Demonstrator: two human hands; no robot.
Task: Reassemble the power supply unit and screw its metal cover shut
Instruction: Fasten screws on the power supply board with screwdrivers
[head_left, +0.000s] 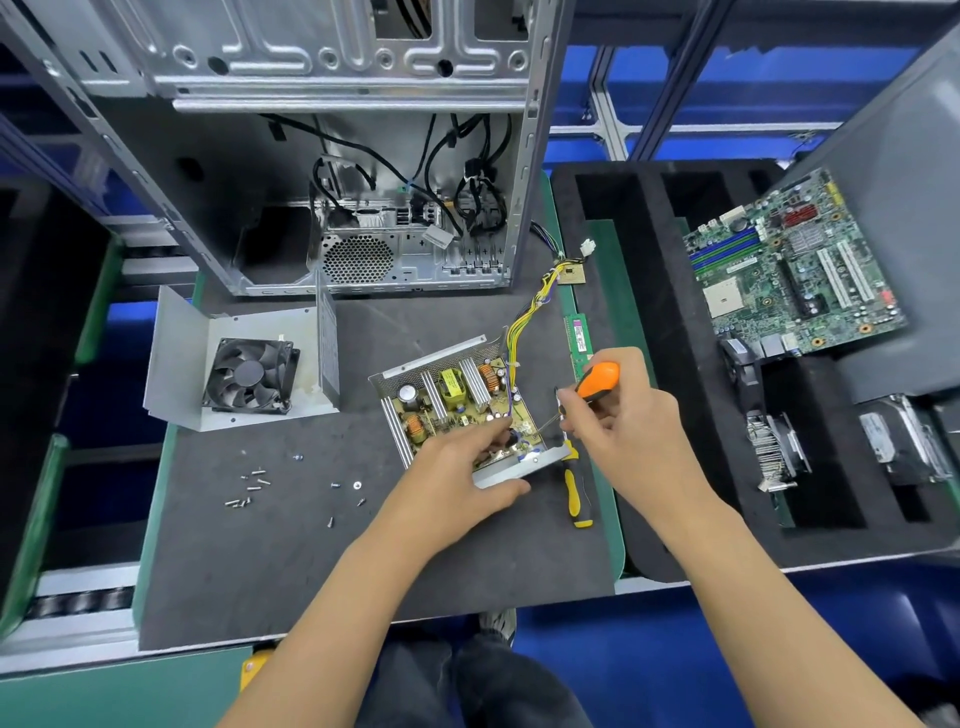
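Dark matting covers our workbench (291, 561), where the power supply unit (457, 410) lies open near the mat's right edge, its circuit board bare in the metal tray. Our left hand (462, 478) grips the tray's near wall; our right hand (618, 415) wraps the orange screwdriver (597, 382), tip down on the board's near corner. We judge a board screw is being driven: keep the shaft upright, the tray pinned. The metal cover (234, 358) with its fan waits to the left, loose screws (249, 488) nearer us.
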